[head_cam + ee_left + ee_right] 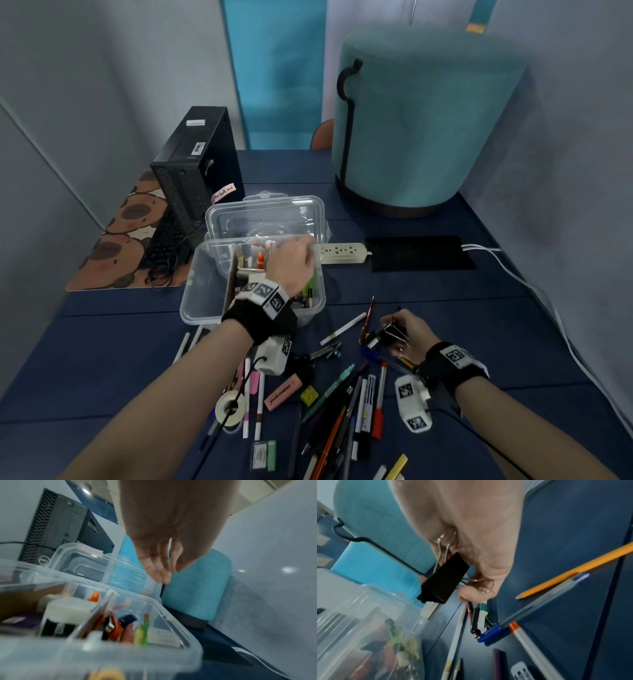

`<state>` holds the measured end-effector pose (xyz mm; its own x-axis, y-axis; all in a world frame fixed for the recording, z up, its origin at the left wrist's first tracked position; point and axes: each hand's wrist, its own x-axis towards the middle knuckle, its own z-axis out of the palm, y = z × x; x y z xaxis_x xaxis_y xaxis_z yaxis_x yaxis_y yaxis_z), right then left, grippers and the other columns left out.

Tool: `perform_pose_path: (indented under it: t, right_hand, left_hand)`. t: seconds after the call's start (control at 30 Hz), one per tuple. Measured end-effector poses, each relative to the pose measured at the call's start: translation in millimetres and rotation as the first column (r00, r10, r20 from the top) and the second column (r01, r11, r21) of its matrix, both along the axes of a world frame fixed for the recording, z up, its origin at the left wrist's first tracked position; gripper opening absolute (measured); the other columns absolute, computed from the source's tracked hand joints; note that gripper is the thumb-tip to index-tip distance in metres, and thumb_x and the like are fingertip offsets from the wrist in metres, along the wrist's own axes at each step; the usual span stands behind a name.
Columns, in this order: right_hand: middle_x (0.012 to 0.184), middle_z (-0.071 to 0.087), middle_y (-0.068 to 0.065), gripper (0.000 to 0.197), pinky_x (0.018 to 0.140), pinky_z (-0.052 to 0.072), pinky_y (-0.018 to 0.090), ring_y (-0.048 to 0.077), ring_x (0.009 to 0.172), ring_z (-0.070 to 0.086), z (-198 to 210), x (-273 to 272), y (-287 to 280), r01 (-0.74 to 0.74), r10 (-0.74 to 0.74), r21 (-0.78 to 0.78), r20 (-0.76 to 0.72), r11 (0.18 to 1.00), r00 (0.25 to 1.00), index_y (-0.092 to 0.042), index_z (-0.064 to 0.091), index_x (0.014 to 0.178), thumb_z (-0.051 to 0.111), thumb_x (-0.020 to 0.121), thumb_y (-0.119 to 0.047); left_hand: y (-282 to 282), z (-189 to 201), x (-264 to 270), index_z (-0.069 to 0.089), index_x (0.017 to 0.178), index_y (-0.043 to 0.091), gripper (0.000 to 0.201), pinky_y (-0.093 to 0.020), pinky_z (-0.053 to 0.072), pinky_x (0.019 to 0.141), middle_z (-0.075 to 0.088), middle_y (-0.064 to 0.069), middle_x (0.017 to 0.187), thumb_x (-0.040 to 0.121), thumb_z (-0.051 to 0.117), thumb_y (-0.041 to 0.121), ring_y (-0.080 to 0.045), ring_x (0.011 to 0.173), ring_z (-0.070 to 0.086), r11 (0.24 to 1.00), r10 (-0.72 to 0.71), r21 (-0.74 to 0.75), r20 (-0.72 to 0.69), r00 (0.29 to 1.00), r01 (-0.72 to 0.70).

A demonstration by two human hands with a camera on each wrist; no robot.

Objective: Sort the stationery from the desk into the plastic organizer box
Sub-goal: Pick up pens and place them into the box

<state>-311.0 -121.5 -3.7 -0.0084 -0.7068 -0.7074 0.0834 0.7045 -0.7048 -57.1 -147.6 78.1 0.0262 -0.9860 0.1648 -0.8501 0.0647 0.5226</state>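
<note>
The clear plastic organizer box [202, 294] stands open at mid-desk with glue, markers and clips in its compartments [130, 628]. My left hand [291, 263] hovers over the box's far right compartment. Its fingers [161, 572] hang down relaxed and hold nothing. My right hand [400, 330] is low over the desk, right of the box, fingers curled round a black binder clip [444, 578] by its wire handles. Under it lie a blue pen [530, 609] and an orange pencil [573, 569]. Several pens, markers and a pink highlighter [283, 392] are scattered near the front edge.
The box's lid [267, 216] leans behind it. A black computer tower [202, 164] and keyboard [164, 246] sit at the back left. A power strip [342, 253], a black pad [419, 253] and a teal stool [421, 130] are at the back right. A tape roll [231, 407] lies by my left forearm.
</note>
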Motion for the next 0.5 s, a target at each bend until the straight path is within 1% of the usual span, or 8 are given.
perform_pose_path:
  t: [0.07,0.13,0.17,0.2,0.27,0.33,0.4,0.5]
  right_hand:
    - [0.067,0.051,0.011,0.024,0.042,0.028,0.021,0.023,0.053,0.043,2.4,-0.6,4.2,0.012,-0.014,0.031,0.067,0.999,0.998,-0.004,0.055,0.081,0.037,0.093,-0.015]
    - [0.062,0.054,0.013,0.027,0.038,0.031,0.02,0.027,0.06,0.047,6.4,1.2,10.6,0.026,-0.035,0.054,0.164,0.998,0.986,-0.006,0.051,0.075,0.034,0.093,-0.015]
    - [0.061,0.056,0.013,0.028,0.036,0.033,0.02,0.029,0.064,0.051,7.4,1.9,13.2,0.044,-0.055,0.062,0.205,0.997,0.977,-0.007,0.05,0.074,0.033,0.094,-0.016]
    - [0.062,0.057,0.013,0.029,0.035,0.035,0.02,0.03,0.065,0.054,7.2,2.0,15.5,0.073,-0.087,0.066,0.245,0.995,0.966,-0.007,0.049,0.073,0.034,0.095,-0.018]
    - [0.066,0.055,0.012,0.029,0.035,0.038,0.022,0.029,0.058,0.057,5.5,1.4,19.9,0.126,-0.139,0.063,0.296,0.99,0.945,-0.007,0.05,0.075,0.04,0.096,-0.024]
    - [0.07,0.056,0.01,0.028,0.038,0.041,0.023,0.023,0.051,0.058,3.3,-1.2,23.8,0.151,-0.161,0.054,0.314,0.987,0.936,-0.008,0.055,0.083,0.052,0.093,-0.033]
    - [0.069,0.058,0.012,0.03,0.038,0.044,0.024,0.02,0.049,0.057,4.2,-7.1,28.8,0.147,-0.151,0.034,0.258,0.989,0.954,-0.005,0.058,0.093,0.06,0.091,-0.035]
    - [0.068,0.054,0.016,0.026,0.034,0.041,0.021,0.02,0.039,0.054,4.7,-15.7,36.1,0.047,-0.048,0.019,0.08,0.999,0.996,-0.006,0.052,0.083,0.055,0.097,-0.028]
  left_hand:
    - [24.5,-8.8,-13.0,0.056,0.118,0.02,0.024,-0.024,0.053,0.062,0.063,0.004,0.099,0.098,0.043,0.02,-0.006,0.06,0.054,0.986,-0.141,-0.08,0.057,0.988,0.145]
    - [49.0,-24.6,-23.6,0.057,0.117,0.019,0.025,-0.02,0.048,0.061,0.061,0.006,0.107,0.098,0.041,0.02,-0.001,0.06,0.048,0.96,-0.268,-0.045,0.139,0.953,0.276]
    - [60.0,-33.9,-27.5,0.057,0.116,0.02,0.025,-0.022,0.05,0.065,0.06,0.005,0.11,0.098,0.04,0.02,-0.004,0.064,0.052,0.948,-0.315,0.001,0.157,0.936,0.319]
    - [69.5,-44.2,-29.6,0.057,0.116,0.02,0.024,-0.028,0.052,0.07,0.06,0.003,0.11,0.098,0.039,0.021,-0.01,0.073,0.058,0.938,-0.348,0.061,0.168,0.922,0.342]
    - [86.7,-62.6,-29.9,0.057,0.113,0.02,0.023,-0.039,0.051,0.08,0.06,-0.002,0.111,0.097,0.04,0.023,-0.023,0.092,0.063,0.913,-0.381,0.23,0.19,0.905,0.337]
    - [99.4,-81.6,-21.8,0.058,0.11,0.018,0.022,-0.038,0.049,0.082,0.06,-0.005,0.111,0.095,0.043,0.022,-0.029,0.1,0.06,0.887,-0.366,0.37,0.197,0.909,0.277]
    - [109.4,-98.1,-10.6,0.059,0.109,0.018,0.021,-0.037,0.048,0.083,0.06,-0.006,0.113,0.094,0.044,0.022,-0.029,0.103,0.059,0.881,-0.299,0.432,0.193,0.935,0.193]
    - [118.9,-112.5,-2.9,0.059,0.105,0.017,0.019,-0.039,0.049,0.083,0.059,-0.006,0.11,0.093,0.045,0.023,-0.03,0.102,0.059,0.888,-0.216,0.445,0.183,0.959,0.116]
